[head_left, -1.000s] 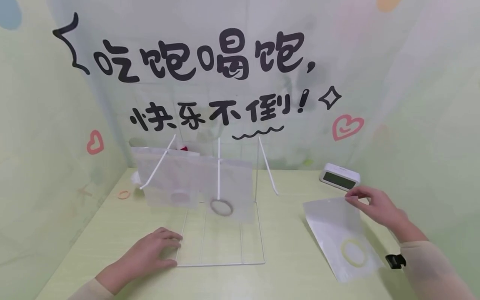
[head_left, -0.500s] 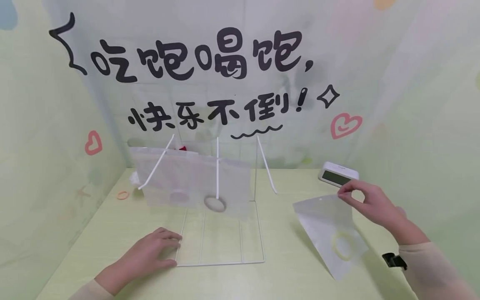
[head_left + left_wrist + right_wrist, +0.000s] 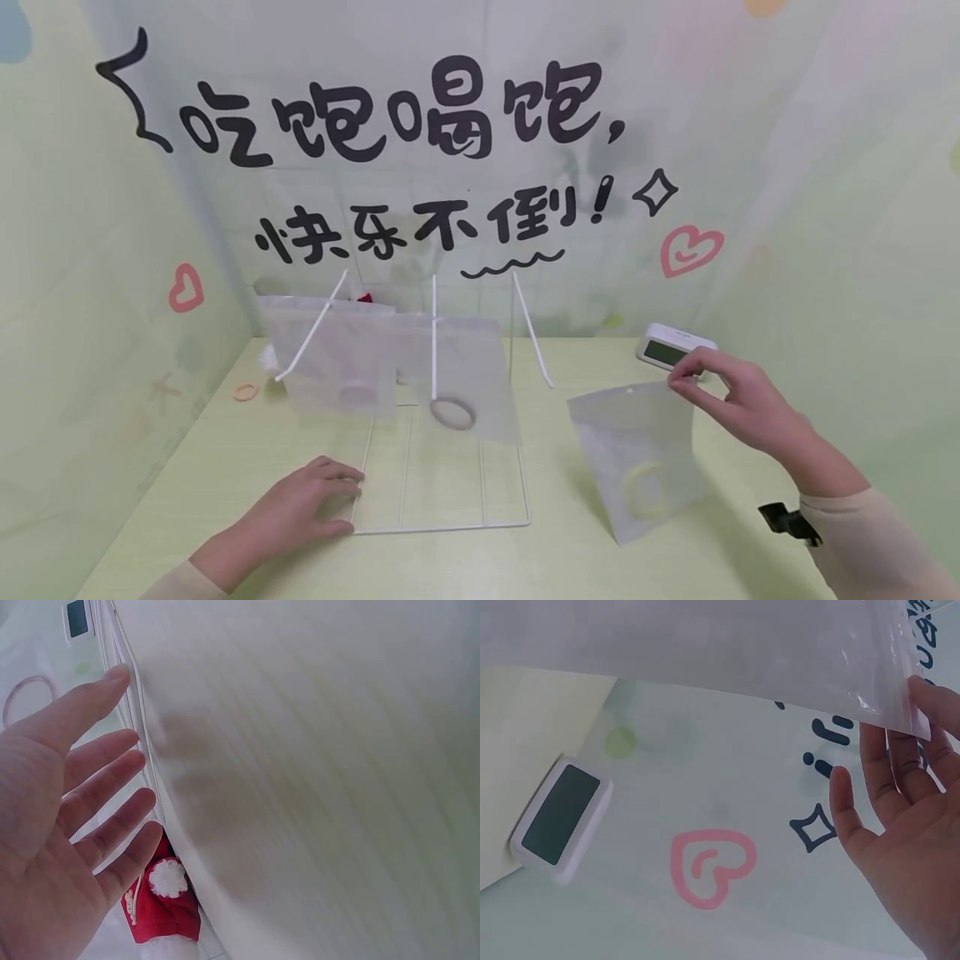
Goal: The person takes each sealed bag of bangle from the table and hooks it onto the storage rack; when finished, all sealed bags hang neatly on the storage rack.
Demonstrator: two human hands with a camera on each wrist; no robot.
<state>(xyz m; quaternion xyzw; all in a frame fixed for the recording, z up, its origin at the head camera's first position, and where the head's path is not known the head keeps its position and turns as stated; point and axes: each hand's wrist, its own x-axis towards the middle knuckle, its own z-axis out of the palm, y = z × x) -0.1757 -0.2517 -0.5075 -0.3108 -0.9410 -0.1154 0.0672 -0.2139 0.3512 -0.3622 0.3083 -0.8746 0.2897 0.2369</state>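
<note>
My right hand [image 3: 750, 412] pinches the top right corner of a clear plastic bag [image 3: 596, 433], which hangs tilted above the table with a yellow ring [image 3: 632, 493] in it. In the right wrist view the thumb and fingers grip the bag's edge [image 3: 780, 652]. My left hand [image 3: 281, 504] rests its fingertips and thumb at the left side of a white wire rack's base [image 3: 442, 530]; the left wrist view shows its fingers loosely extended. One clear bag [image 3: 318, 354] hangs on the rack's left hook, and another bag [image 3: 476, 358] with a greyish ring [image 3: 453, 413] hangs on the middle hook.
The rack's right hook [image 3: 534, 333] carries no bag. A white digital clock [image 3: 663, 348] stands behind my right hand. A small orange ring [image 3: 245, 392] lies at the table's left. A red cloth item with a white pompom [image 3: 166, 879] shows behind the rack.
My right hand has moved left and slightly up with the pinched bag, which has lifted off the table. The middle hanging bag sways. My left hand stays at the rack's base.
</note>
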